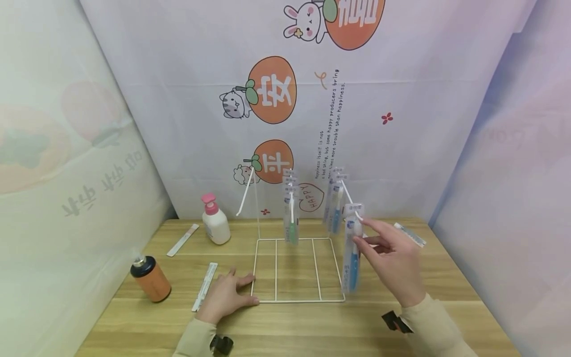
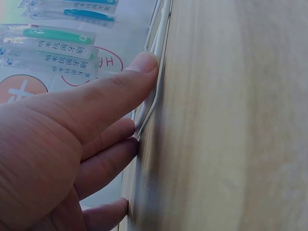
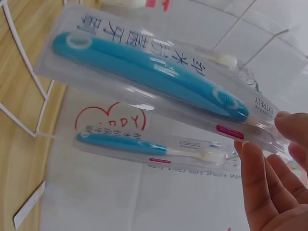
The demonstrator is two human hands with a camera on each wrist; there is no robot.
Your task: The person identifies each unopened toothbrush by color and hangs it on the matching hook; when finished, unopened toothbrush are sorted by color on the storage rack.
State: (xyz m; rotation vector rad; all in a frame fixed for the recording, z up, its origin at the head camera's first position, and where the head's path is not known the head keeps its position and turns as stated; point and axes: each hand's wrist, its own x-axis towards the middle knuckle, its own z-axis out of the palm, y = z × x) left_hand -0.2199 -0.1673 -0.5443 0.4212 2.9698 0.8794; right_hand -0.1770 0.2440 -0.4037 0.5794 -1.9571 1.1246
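A white wire display rack (image 1: pixel 308 301) stands on the table with prongs at its top. My right hand (image 1: pixel 394 255) pinches a blue toothbrush in clear packaging (image 1: pixel 354 258) near its head, thumb on one side and fingers on the other. Its card top is at the front end of the right prong (image 1: pixel 349 194). Behind it hangs another packaged blue toothbrush (image 3: pixel 125 144). Several packaged toothbrushes, the front one green (image 1: pixel 292 230), hang from the middle prong. The left prong (image 1: pixel 245 192) is bare. My left hand (image 1: pixel 227 296) touches the rack's front left base corner, thumb extended along the wire (image 2: pixel 161 53).
Left of the rack stand a white pump bottle (image 1: pixel 216 225) with a pink top and an orange bottle (image 1: pixel 151 282) with a black cap. Slim packets (image 1: pixel 205 287) lie on the table (image 1: pixel 294 332) at left; another packet (image 1: pixel 409 234) lies at the right. Printed cloth (image 1: pixel 192 124) encloses the back and sides.
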